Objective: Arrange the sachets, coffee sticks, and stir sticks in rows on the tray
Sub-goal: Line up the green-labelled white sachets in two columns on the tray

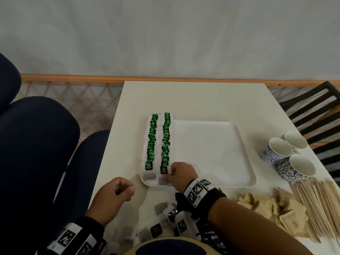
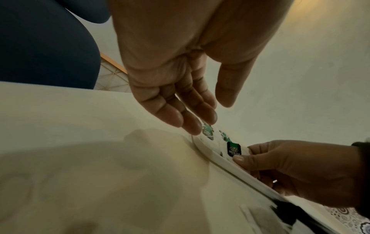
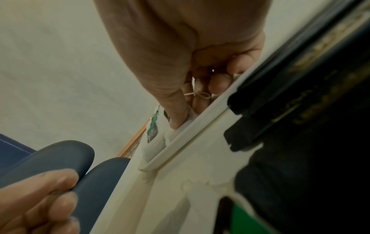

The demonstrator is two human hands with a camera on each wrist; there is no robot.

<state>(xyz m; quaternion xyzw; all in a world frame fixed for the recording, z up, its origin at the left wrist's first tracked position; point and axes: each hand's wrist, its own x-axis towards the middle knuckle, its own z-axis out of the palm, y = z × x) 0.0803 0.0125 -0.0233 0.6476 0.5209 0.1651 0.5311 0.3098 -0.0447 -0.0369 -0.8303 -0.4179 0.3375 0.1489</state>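
Observation:
A white tray (image 1: pixel 211 153) lies mid-table with two rows of green-tagged tea bags (image 1: pixel 151 140) down its left side. My right hand (image 1: pixel 170 172) is at the tray's near left corner. It pinches the nearest tea bag (image 1: pixel 164 169) of the second row. In the right wrist view the thumb (image 3: pixel 178 120) presses on the white bag and its string (image 3: pixel 200 94) loops between the fingers. My left hand (image 1: pixel 127 188) hovers over the table left of the tray. Its fingers (image 2: pixel 192 125) are relaxed and hold nothing.
Loose tea bags (image 1: pixel 160 208) lie near the front edge under my right wrist, with dark packets (image 1: pixel 211 236) beside them. Brown sachets (image 1: pixel 266 207) and wooden stir sticks (image 1: pixel 320 203) lie at the right. Three patterned cups (image 1: pixel 279 150) stand beyond them. A black chair (image 1: pixel 316 111) is at the far right.

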